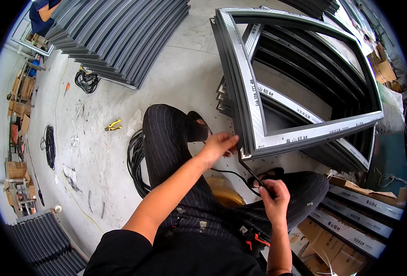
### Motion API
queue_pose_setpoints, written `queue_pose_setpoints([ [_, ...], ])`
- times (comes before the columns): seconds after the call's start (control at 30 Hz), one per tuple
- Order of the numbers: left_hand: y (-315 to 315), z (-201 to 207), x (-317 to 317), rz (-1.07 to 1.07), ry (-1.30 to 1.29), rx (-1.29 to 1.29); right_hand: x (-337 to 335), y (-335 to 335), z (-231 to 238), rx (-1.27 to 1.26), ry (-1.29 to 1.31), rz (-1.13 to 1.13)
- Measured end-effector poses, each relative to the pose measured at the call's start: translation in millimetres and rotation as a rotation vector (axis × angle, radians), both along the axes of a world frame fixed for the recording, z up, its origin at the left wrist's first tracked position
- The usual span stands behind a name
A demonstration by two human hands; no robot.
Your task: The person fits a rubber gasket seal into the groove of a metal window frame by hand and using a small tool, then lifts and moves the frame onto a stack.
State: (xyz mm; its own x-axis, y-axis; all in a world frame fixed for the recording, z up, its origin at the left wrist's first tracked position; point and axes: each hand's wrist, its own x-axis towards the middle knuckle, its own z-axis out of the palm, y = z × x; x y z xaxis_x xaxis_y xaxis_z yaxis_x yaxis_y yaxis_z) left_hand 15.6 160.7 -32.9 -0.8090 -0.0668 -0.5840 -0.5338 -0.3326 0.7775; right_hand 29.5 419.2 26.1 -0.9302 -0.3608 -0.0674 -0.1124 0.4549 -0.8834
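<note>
A dark metal window frame [258, 110] with white printed protective film lies tilted on top of other frames in front of me. At its near left corner is my left hand [218, 148], fingers bent and closed against the frame's outer edge; what lies under the fingertips is hidden. A black rubber strip [248, 170] runs from under that corner to my right hand [275, 197], which pinches it between thumb and fingers over my right leg. From there the strip bends back leftward between my legs. A coil of black strip [138, 163] lies beside my left leg.
Tall stacks of dark profiles [120, 37] stand at the far left. Yellow-handled pliers [114, 125] and cable bundles [50, 147] lie on the floor. A yellow-brown roll [227, 197] sits between my legs. Film-covered profiles [350, 232] and cardboard are at right. Another person [41, 16] is far left.
</note>
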Motion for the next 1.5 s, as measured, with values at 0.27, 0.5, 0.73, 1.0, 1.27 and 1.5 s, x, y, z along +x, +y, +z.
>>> queue_pose_setpoints([
  [0.27, 26, 4, 33, 0.012, 0.017, 0.192, -60, -19, 23, 0.123, 0.354, 0.077],
  [0.5, 38, -1, 41, -0.051, 0.074, 0.297, -70, -20, 4, 0.191, 0.402, 0.115],
  [0.73, 53, -4, 31, 0.067, 0.064, 0.208, -77, -17, -2, 0.211, 0.467, 0.177],
  [1.0, 78, -2, 31, 0.243, -0.011, 0.376, -80, -19, 0, 0.262, 0.426, 0.171],
  [1.27, 92, -10, 29, 0.374, 0.077, 0.349, -97, 22, 0, 0.581, 0.506, 0.360],
  [1.5, 91, -4, 29, 0.411, 0.046, 0.354, -215, 123, 46, 0.440, 0.642, -0.229],
])
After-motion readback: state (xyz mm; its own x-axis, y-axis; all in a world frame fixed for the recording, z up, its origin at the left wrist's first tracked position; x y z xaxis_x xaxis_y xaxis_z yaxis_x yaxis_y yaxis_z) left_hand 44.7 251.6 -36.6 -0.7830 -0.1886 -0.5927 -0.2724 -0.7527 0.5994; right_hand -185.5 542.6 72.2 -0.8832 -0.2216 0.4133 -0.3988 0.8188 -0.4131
